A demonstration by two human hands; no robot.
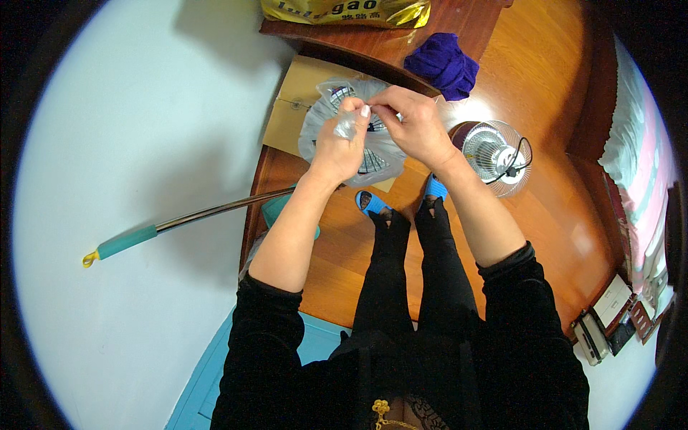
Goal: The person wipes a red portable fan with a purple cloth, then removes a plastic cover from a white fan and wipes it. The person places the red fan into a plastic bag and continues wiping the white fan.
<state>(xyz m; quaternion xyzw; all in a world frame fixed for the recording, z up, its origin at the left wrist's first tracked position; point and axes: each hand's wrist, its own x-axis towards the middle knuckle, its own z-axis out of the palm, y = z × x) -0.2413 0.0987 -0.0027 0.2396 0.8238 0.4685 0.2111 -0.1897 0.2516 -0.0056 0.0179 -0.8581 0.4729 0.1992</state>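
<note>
My left hand [337, 148] grips a gathered part of a clear plastic bag [314, 131], with its thumb up. My right hand [415, 121] pinches the plastic beside that thumb, so the fingertips of both hands meet. Through the bag show dark wire grilles [372, 162] over shiny silvery parts; what the wrapped thing is, I cannot tell for sure. Under the bag lies flat brown cardboard [293, 99]. Right of my right wrist stands a round electric heater [486, 153] with a wire guard and a black cord looped over it.
A purple cloth [443, 67] lies on the wooden furniture edge, near a shiny gold bag [355, 13] bearing writing. At left, a metal pole [215, 209] with a green grip leans by the white wall. My feet in blue slippers [372, 203] are on the wooden floor [333, 269]. Bedding [639, 177] is at right.
</note>
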